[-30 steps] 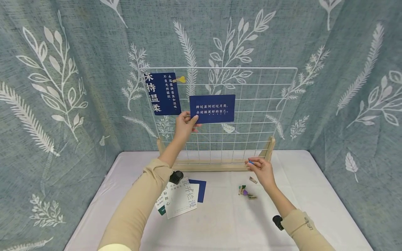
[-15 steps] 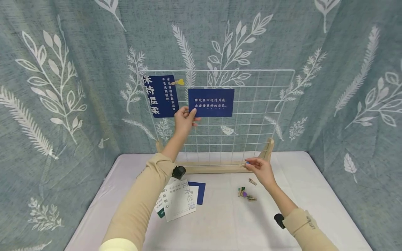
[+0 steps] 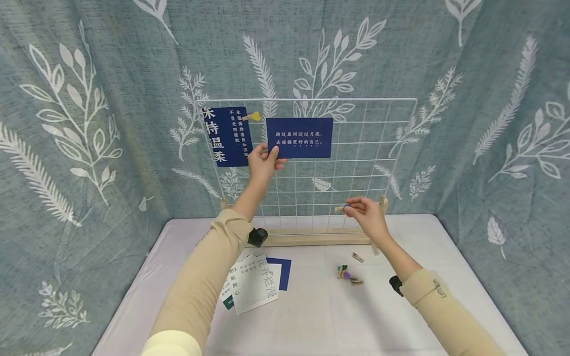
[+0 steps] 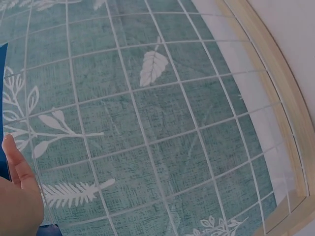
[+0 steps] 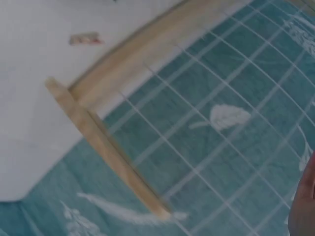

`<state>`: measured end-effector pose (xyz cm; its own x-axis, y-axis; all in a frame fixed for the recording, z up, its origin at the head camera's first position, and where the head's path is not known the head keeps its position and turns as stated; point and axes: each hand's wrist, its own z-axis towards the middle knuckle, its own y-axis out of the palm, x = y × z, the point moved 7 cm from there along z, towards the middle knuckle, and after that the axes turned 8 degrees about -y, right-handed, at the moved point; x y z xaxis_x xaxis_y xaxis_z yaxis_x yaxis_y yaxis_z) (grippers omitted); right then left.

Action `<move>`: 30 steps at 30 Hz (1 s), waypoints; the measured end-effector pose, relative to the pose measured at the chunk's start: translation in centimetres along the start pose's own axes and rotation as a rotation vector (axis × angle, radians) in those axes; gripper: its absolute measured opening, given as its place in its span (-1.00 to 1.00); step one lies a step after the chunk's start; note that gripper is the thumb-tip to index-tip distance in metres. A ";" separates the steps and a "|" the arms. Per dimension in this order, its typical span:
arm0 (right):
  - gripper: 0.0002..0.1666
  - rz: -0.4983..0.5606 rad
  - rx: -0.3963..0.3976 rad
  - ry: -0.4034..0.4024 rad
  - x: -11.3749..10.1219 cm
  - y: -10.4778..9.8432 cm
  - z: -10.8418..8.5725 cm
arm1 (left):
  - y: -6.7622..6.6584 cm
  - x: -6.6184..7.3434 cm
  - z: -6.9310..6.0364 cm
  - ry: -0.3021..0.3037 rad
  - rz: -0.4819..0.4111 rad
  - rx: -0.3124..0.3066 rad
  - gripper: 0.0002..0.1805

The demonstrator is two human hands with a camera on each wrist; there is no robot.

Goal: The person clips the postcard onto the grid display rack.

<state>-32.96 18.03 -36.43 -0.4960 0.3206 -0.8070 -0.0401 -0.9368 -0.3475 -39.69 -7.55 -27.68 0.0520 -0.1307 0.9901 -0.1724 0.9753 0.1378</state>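
Observation:
My left hand point(image 3: 261, 165) pinches the lower left corner of a dark blue card point(image 3: 300, 138) with white writing, held up before a white wire grid point(image 3: 311, 190). In the left wrist view, only the card's edge point(image 4: 4, 113) and part of that hand point(image 4: 20, 191) show. Lower right, my right hand point(image 3: 368, 216) pinches a small wooden clothespin point(image 3: 340, 209) with a bit of blue on it. Another blue card point(image 3: 229, 137) hangs at the grid's upper left, with a yellow heart clothespin point(image 3: 252, 116) at its right edge.
Several wooden clothespins point(image 3: 356, 281), some with green or purple decorations, lie on the white table; a single clothespin point(image 3: 358, 257) lies nearby. White cards point(image 3: 257, 287) overlap a blue card point(image 3: 285, 274) at the left. A wooden base point(image 3: 311, 240) supports the grid.
My left hand has raised the blue card up the grid, close to the hanging card's height. My right hand has lifted the clothespin from near the wooden base to higher before the grid.

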 end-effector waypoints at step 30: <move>-0.79 -0.005 0.518 -0.147 -12.1 -7.3 13.8 | 1.9 0.8 0.0 0.034 -0.110 0.020 -0.86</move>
<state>-38.62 19.04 -17.57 -0.6094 0.3369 -0.7177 -0.4471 -0.8936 -0.0399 -40.01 -5.83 -26.60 0.1052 -0.2299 0.9675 -0.1832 0.9518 0.2461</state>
